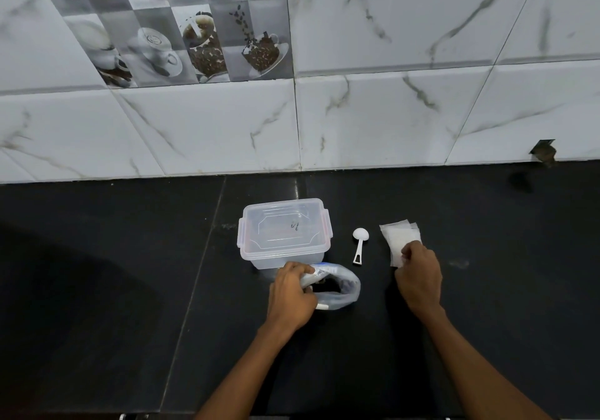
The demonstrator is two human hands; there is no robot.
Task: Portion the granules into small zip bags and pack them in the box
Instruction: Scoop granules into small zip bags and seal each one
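A clear plastic box (pixel 285 232) with its lid clipped on stands in the middle of the black counter. Just in front of it lies a clear plastic bag (pixel 341 286) with dark granules inside, its mouth open. My left hand (pixel 292 293) grips the left side of that bag's rim. To the right lies a small stack of clear zip bags (pixel 400 236). My right hand (pixel 418 278) pinches the near edge of that stack between thumb and fingers. A white measuring scoop (pixel 359 244) rests on the counter between the box and the zip bags.
The black counter (pixel 130 290) runs out to the left and right of the items. A white marble-tiled wall (pixel 357 121) rises right behind the box. A small dark chip (pixel 543 152) marks the wall's base at the far right.
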